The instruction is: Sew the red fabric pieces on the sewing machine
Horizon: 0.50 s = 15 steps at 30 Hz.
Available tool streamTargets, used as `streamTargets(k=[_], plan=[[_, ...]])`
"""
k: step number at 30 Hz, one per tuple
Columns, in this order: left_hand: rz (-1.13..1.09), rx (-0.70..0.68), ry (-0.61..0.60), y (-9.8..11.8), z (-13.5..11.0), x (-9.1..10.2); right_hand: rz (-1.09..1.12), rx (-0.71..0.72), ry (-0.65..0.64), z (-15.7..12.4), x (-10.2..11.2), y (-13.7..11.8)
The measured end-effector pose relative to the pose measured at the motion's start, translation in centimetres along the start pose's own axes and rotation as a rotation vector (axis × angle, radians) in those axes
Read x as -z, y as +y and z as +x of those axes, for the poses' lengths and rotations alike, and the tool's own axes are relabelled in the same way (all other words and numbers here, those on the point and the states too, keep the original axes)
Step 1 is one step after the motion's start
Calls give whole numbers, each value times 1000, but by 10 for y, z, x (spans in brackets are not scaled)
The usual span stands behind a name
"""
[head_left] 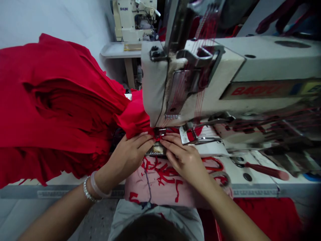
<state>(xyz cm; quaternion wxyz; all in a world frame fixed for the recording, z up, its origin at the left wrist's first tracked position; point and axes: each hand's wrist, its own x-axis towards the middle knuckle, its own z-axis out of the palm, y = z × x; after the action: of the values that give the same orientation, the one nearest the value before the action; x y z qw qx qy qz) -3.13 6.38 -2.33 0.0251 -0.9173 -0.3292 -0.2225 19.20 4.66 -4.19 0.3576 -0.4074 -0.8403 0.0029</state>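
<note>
Red fabric (135,115) runs under the presser foot (159,132) of a large white sewing machine (155,87). My left hand (132,150) holds the fabric's near edge just left of the foot, its fingertips close together. From the right, my right hand (184,157) pinches the red fabric at the front of the foot, thumb tucked under. The fingertips of both hands almost meet there, and the small bit of cloth between them is partly hidden. Several red threads come down the machine head to the needle area.
A tall pile of red fabric (62,83) lies at left. Red scraps lie on a pink cloth (140,180) in front. Scissors (213,164), a tape roll (223,179) and a red-handled tool (265,170) rest at right. Another sewing machine (135,20) stands behind.
</note>
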Motion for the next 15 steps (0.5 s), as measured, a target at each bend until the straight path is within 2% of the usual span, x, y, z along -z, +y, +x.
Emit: streamTargets(k=[7, 15], plan=[[126, -33, 32, 4, 0, -2, -60, 10, -28, 1, -2, -4], [249, 12, 30, 25, 1, -2, -114, 40, -47, 2, -2, -5]])
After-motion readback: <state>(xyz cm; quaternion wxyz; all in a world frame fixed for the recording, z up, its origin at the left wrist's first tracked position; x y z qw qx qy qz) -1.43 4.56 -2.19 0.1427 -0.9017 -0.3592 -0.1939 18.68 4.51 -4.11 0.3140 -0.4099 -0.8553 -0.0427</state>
